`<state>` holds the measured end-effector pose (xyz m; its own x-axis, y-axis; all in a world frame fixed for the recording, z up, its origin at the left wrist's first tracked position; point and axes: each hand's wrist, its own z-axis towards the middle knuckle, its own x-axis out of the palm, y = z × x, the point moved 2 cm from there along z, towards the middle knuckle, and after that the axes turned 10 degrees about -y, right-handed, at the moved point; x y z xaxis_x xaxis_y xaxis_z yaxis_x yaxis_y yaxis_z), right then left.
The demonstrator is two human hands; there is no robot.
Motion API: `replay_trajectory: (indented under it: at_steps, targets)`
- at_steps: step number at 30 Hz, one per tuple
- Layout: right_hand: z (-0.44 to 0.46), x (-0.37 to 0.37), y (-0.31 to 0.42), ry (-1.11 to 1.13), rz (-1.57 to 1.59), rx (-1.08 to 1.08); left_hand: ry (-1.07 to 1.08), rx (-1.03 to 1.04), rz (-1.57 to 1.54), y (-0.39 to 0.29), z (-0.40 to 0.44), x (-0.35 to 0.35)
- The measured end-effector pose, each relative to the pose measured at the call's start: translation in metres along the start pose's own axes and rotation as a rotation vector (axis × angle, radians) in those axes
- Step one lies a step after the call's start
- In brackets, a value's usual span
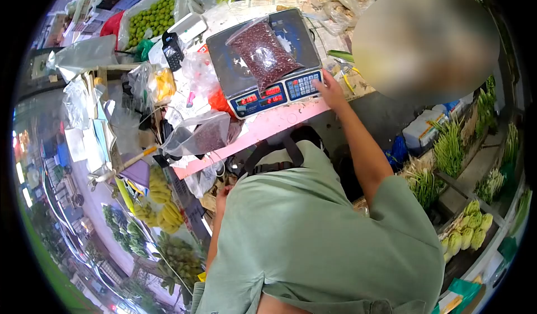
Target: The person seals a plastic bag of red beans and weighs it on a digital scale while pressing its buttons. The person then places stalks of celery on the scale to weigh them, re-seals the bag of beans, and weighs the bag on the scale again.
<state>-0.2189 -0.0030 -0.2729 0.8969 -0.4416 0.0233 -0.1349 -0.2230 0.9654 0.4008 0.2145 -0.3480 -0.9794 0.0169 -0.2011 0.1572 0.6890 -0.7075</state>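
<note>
A clear plastic bag of small dark red beans (264,54) lies on the dark pan of a digital scale (224,74), whose red displays are lit. My right hand (331,89) is at the right end of the scale's keypad, with fingers on or just beside the keys and nothing seen in it. Low beside my body on the left, my left hand (224,193) shows only in small part near the table's front edge, and its fingers are too hidden to read. Another clear bag (198,135) with dark red beans rests at the table's front left edge.
A bag of green limes (154,20) sits at the back left, near a black handheld device (172,51). Yellow bananas (168,216) hang or lie below left. Leafy vegetables (450,149) and a white box (420,129) stand on the right. A large blurred patch covers the upper right.
</note>
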Motion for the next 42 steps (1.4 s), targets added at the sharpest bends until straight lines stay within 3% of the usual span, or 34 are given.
replay_trajectory:
  at_steps: [1,4,7,11,13,14,16,20,22,23,25,26,28,29,31,32,35,39,42]
  targets:
    - [0.002,-0.004,0.000,0.007,0.002,0.003,0.029,0.113,-0.069,-0.010,0.001,0.006]
    - [0.004,-0.014,-0.004,0.080,0.051,0.007,-0.018,-0.062,0.012,-0.037,0.000,0.017]
    - [0.006,-0.016,-0.009,0.047,-0.058,0.023,-0.039,-0.052,0.159,-0.047,-0.001,0.019]
    - [-0.007,-0.007,-0.005,-0.017,-0.056,0.020,0.026,0.011,0.104,-0.022,-0.005,0.005]
    - [-0.010,0.000,0.022,-0.325,-0.215,-0.176,-0.108,0.056,0.415,-0.031,-0.015,0.005]
    - [-0.003,0.007,0.033,-0.467,-0.217,-0.329,-0.115,0.062,0.407,-0.037,-0.016,0.009]
    - [0.006,0.032,0.092,-0.454,-0.218,-0.383,-0.092,0.010,0.227,-0.049,-0.028,0.006]
    - [0.043,0.103,0.168,-0.126,-0.673,-0.365,-0.070,0.017,0.487,0.008,0.021,-0.031]
    - [0.042,0.143,0.194,0.113,-0.929,-0.189,0.042,0.053,0.160,0.019,0.046,-0.029]
    - [0.036,0.162,0.198,0.181,-1.079,-0.215,0.054,0.060,0.159,0.007,0.048,-0.021]
    - [0.024,0.193,0.175,0.065,-1.397,-0.341,-0.093,0.048,0.166,-0.026,0.040,-0.009]
    - [0.023,0.199,0.166,0.035,-1.393,-0.350,-0.100,0.066,0.208,-0.109,-0.002,0.019]
    - [0.027,0.190,0.169,-0.006,-1.415,-0.389,-0.165,0.030,0.312,-0.121,0.000,0.029]
    - [0.027,0.182,0.173,0.008,-1.253,-0.346,-0.160,0.036,0.287,-0.115,0.004,0.032]
    - [0.030,0.164,0.175,0.039,-1.099,-0.312,-0.015,-0.081,-0.166,-0.091,0.009,0.030]
    - [0.035,0.151,0.168,-0.004,-0.887,-0.306,0.001,-0.087,-0.198,-0.081,0.011,0.031]
    - [0.044,0.111,0.163,-0.107,-0.474,-0.403,-0.081,-0.019,0.091,-0.044,0.013,0.032]
    - [0.054,0.048,0.168,-0.233,-0.511,-0.662,-0.158,-0.024,0.250,-0.019,0.005,0.029]
    - [0.078,0.004,0.177,-0.357,-0.437,-0.593,-0.182,-0.042,0.289,-0.012,0.001,0.032]
